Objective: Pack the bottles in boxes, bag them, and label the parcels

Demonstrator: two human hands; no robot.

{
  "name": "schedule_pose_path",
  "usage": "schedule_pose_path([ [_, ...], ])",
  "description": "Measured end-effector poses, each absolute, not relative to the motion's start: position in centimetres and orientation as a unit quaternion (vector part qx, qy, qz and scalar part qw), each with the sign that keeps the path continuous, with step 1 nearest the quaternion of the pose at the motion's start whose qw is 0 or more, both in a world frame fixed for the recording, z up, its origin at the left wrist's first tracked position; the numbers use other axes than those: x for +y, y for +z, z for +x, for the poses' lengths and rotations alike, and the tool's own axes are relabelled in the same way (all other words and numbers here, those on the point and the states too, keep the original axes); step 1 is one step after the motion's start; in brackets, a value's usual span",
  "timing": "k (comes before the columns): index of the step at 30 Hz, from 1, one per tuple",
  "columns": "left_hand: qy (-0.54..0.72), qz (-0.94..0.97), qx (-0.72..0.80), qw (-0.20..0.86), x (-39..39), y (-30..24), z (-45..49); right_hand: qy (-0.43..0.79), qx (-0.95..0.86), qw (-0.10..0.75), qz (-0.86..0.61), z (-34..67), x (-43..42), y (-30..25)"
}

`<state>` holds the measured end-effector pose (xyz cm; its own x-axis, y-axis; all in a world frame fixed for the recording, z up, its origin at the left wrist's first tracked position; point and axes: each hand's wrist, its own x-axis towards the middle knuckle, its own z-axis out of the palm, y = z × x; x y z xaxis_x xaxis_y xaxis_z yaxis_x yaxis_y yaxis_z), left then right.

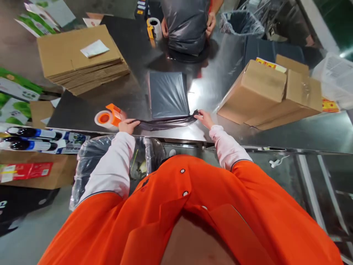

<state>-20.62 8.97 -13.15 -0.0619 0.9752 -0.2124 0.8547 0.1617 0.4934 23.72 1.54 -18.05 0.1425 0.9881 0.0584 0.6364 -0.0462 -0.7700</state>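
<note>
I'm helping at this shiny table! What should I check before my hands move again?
1. Left hand and right hand both on the crumpled dark grey plastic strip: ok.
2. Strip lying smooth: not ok, it is bunched and wrinkled.
3. Flat square dark grey plastic pack lying flat on the stainless steel table: ok.
4. Left hand apart from the orange tape dispenser with clear tape: cannot tell, they are very close.
5. Co-worker's hands apart from your own: ok, they are across the table.
</note>
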Motion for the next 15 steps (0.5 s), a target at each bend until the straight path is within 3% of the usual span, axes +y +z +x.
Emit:
schedule_pose_path([
  [5, 0.126, 0.635, 0.738, 0.191, 12.2, -7.9, -19.6, 0.286, -0.561, 0.377, -0.679, 23.6, 1.0, -17.7],
  [9, 0.173, 0.803, 0.543, 0.176, 12.1, -3.9, -9.0, 0.293, -0.528, 0.398, -0.691, 23.2, 0.4, -17.8],
  [15, -0.065, 0.889, 0.374, 0.256, 10.9, -3.5, 9.3, 0.300, -0.499, 0.412, -0.701, 22.8, 0.3, -18.0],
])
